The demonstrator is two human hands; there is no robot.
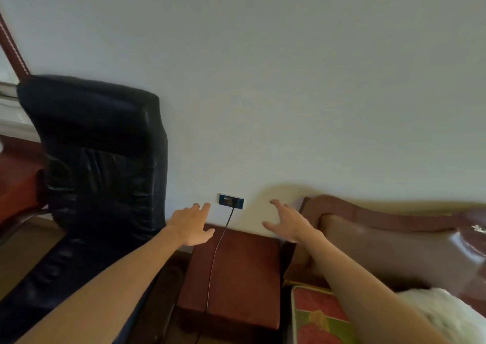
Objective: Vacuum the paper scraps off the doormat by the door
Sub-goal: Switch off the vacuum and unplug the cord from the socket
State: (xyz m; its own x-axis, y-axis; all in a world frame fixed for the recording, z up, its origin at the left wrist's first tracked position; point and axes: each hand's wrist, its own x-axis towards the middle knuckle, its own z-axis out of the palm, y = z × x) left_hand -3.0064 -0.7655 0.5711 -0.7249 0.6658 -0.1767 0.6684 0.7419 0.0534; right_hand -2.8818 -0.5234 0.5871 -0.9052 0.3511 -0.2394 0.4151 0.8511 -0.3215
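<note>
Your left hand (193, 225) and right hand (288, 224) both reach toward the blue-faced rectangular wall socket (231, 201), each grip splayed wide with nothing in it. A thin dark cord (214, 259) drops from the socket, crosses the far edge of the reddish-brown wooden counter (244, 272) and runs to its near edge. The doormat and paper scraps lie outside this view.

You have one view only — the wide-angle camera on your head, facing a pale wall (289, 80) and tipped slightly down. It sits near the wall: the socket (231, 201) lies low at centre, with your left hand (193, 225) and right hand (288, 221) stretched in from the bottom edge.
</note>
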